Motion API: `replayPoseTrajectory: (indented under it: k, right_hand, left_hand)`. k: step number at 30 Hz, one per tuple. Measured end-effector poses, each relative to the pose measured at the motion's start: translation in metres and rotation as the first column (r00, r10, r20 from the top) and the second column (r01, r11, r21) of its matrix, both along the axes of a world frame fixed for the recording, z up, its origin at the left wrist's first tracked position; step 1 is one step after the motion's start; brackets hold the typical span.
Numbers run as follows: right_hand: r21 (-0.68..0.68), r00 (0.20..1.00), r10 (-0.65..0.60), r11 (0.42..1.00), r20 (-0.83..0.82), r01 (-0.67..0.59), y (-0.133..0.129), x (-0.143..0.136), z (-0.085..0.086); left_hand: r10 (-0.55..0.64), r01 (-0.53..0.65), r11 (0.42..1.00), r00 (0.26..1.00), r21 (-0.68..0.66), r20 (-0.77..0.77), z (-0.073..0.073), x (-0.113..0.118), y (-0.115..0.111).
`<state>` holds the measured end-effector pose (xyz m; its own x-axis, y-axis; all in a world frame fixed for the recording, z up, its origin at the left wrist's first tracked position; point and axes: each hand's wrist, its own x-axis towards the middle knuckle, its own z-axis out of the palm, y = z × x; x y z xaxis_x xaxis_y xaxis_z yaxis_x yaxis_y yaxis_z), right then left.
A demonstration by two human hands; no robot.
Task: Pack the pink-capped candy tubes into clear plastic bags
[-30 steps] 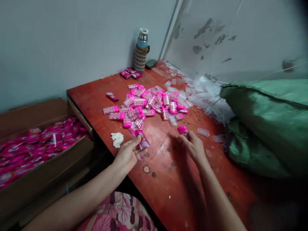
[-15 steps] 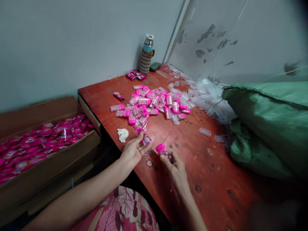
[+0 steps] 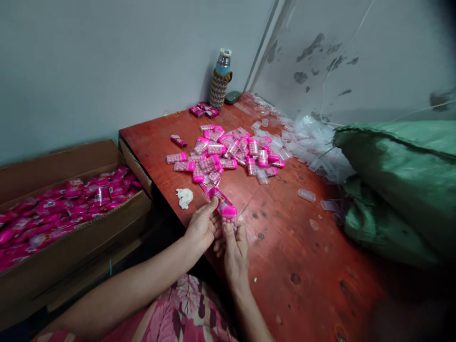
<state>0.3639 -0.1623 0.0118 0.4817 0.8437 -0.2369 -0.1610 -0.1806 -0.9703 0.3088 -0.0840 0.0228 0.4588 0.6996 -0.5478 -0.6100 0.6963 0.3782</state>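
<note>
A pink-capped vial point(image 3: 229, 217) of pink beads is gripped upright in the right hand point(image 3: 234, 251), fingers closed round its lower part, near the front edge of the tabletop point(image 3: 285, 247). A pink wrapper point(image 3: 215, 195) is pinched at its near end by the left hand point(image 3: 203, 228), just beside the vial. No writing on either can be read. Behind them lie a pile of vials point(image 3: 228, 152), too many to count, one white wad point(image 3: 185, 197) and one bottle point(image 3: 221, 78). A box point(image 3: 71, 247) of packets stands at the left.
</note>
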Motion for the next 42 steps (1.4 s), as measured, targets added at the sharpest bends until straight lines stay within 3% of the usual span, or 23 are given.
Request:
replayPoseTrajectory:
  k: [5,12,20,26,30,32,36,39,42]
  right_hand:
    - [-0.021,0.993,0.113,0.993,-0.022,-0.114,0.002,0.003,-0.001]
    - [-0.023,0.988,0.107,0.994,0.114,-0.105,0.002,0.004,-0.006]
    - [-0.034,0.963,0.078,0.997,0.259,-0.071,0.000,0.007,-0.007]
    - [0.028,0.980,0.194,0.980,0.043,-0.196,0.001,0.011,-0.009]
    - [0.015,0.976,0.078,0.996,0.205,-0.082,0.002,0.010,-0.008]
    - [0.027,0.988,0.094,0.995,0.123,-0.098,0.003,0.008,-0.007]
    - [0.129,0.957,0.197,0.976,-0.211,-0.173,0.002,0.005,-0.006]
    - [0.139,0.961,0.188,0.977,-0.204,-0.162,0.000,0.004,-0.006]
    - [0.117,0.955,0.195,0.978,-0.224,-0.172,-0.003,0.005,-0.006]
  left_hand:
    - [-0.044,0.053,0.982,0.998,0.184,-0.054,0.001,-0.005,0.003]
    - [-0.143,0.176,0.901,0.983,0.397,-0.113,0.004,-0.009,0.007]
    - [-0.271,0.326,0.883,0.942,0.338,-0.200,0.001,-0.009,0.008]
    - [-0.276,0.402,0.830,0.899,0.386,-0.341,0.006,-0.012,0.012]
    - [-0.176,0.356,0.826,0.899,0.436,-0.401,0.006,-0.011,0.009]
    - [-0.158,0.334,0.841,0.904,0.426,-0.397,0.004,-0.011,0.005]
    - [-0.322,0.429,0.835,0.889,0.344,-0.326,0.002,-0.013,-0.005]
    - [-0.368,0.452,0.819,0.886,0.354,-0.281,0.003,-0.016,-0.004]
    - [-0.310,0.397,0.835,0.912,0.381,-0.270,0.003,-0.021,0.000]
